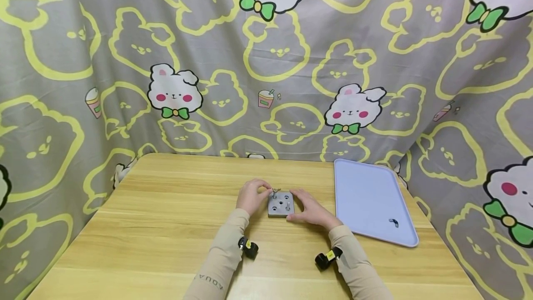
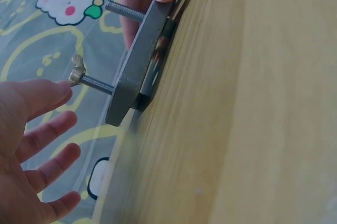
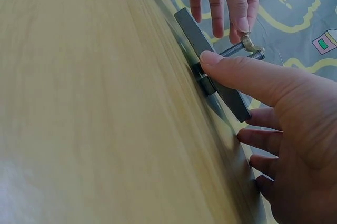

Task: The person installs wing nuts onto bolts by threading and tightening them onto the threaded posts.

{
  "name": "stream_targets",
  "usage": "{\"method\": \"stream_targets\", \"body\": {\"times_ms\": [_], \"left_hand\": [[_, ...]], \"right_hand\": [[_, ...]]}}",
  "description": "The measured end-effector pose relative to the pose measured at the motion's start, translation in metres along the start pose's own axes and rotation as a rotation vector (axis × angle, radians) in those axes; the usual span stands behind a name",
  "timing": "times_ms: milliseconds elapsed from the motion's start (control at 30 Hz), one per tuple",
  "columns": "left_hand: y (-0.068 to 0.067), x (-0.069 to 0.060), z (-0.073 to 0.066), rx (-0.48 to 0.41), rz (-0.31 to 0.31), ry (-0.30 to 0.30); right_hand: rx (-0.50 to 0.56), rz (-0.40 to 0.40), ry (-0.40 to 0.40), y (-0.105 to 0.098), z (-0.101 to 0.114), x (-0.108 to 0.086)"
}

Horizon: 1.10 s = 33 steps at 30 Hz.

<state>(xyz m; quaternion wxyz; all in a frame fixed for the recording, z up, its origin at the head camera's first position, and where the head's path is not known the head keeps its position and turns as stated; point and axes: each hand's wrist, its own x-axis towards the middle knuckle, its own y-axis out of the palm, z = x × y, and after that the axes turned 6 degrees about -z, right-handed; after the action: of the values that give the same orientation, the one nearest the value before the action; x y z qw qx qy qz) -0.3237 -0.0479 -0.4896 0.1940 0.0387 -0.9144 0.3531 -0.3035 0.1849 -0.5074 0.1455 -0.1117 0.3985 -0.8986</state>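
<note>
Sleeves (image 1: 226,249) foremost — right fingers (image 3: 261,140) grip metal plate (image 1: 281,209), left fingertips (image 2: 62,92) pinch wing nut (image 2: 77,70).

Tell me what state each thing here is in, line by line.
Metal plate: level, held
Wing nut: at the top of one bolt
Other bolt: upright, bare
Left hand: pinching the wing nut
Right hand: gripping the metal plate
Tray: flat, bearing one small dark part

Read "AQUA" in dark capitals (image 1: 209,281) across the beige left sleeve (image 1: 220,253). Bore markings too small to make out on the left yellow label (image 1: 248,245), fixed to the left black wrist camera (image 1: 252,252), and likewise on the right yellow label (image 1: 331,255) of the right black wrist camera (image 1: 322,261).
</note>
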Motion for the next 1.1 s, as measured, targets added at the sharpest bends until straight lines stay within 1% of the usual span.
{"method": "stream_targets", "body": {"times_ms": [200,700,900,967,1100], "left_hand": [[0.000,0.000,0.001,-0.005,0.001,0.002],[0.000,0.000,0.002,-0.013,0.008,0.003],[0.000,0.000,-0.001,-0.034,0.043,0.005],[0.001,-0.001,-0.003,-0.043,0.057,0.013],[0.003,-0.002,-0.008,-0.032,0.067,0.050]], "right_hand": [[-0.020,-0.004,-0.008,0.000,-0.001,0.001],[-0.039,-0.002,0.013,0.000,0.001,0.000],[-0.038,-0.001,0.012,0.000,0.000,0.000],[-0.038,-0.002,0.011,0.000,0.000,-0.001],[-0.039,-0.009,-0.008,-0.001,0.000,-0.001]]}}
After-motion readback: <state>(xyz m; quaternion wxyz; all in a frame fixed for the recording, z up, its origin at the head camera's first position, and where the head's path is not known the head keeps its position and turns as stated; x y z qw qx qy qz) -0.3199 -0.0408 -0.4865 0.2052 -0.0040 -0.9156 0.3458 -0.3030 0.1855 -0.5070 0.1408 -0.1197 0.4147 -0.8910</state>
